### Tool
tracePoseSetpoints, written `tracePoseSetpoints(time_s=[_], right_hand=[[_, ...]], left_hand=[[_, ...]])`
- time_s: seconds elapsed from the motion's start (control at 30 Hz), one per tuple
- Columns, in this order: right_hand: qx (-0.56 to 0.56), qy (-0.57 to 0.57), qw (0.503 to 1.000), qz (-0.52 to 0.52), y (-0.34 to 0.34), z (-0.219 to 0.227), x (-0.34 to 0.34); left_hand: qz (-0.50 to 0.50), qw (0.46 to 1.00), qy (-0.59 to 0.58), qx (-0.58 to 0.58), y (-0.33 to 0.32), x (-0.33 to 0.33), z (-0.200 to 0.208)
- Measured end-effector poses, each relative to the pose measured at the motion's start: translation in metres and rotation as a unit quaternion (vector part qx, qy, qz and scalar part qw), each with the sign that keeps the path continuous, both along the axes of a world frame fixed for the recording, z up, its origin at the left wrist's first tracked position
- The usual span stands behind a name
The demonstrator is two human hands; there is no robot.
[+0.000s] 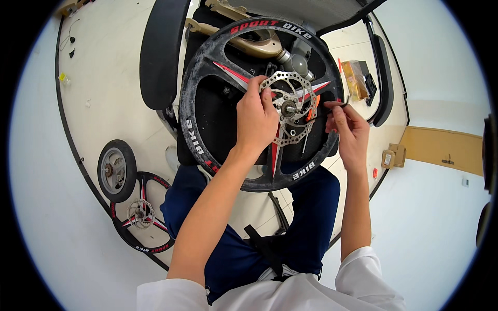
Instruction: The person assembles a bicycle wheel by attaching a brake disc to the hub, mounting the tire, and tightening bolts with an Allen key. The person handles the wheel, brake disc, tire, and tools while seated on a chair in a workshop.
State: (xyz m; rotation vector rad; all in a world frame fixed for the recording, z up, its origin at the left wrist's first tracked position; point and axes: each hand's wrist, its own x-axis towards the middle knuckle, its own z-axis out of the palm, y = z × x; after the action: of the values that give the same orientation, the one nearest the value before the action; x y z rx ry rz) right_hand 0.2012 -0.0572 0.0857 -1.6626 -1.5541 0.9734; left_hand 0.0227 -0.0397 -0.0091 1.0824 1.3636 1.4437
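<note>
- At 12 o'clock from the lap [316, 194]: black wheel [193, 119], rotor [299, 79] over its hub [288, 108].
- Left hand [257, 116]: grip pinching rotor edge, rotor's 10 o'clock.
- Right hand [351, 132]: wheel's 3 o'clock, grip pinching thin tool [348, 99], apart from rotor.
- Wheel's 6 o'clock edge overhangs seat [183, 150].
- Left armrest [162, 54] just beside rim at 10 o'clock, tight; wider gap to right armrest [385, 83] at 2 o'clock, floor visible through it.
</note>
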Motion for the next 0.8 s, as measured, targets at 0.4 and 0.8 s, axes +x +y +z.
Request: tracePoseSetpoints(time_s=[0.4, 0.8], right_hand=[[0.104, 0.001, 0.994, -0.016, -0.002, -0.025, -0.01], [0.217, -0.096, 0.969, -0.063, -0.011, -0.047, -0.015]], left_hand=[[0.009, 1.0, 0.011, 0.01, 0.008, 0.005, -0.003], [0.007, 1.0, 0.005, 0.004, 0.011, 0.011, -0.006]])
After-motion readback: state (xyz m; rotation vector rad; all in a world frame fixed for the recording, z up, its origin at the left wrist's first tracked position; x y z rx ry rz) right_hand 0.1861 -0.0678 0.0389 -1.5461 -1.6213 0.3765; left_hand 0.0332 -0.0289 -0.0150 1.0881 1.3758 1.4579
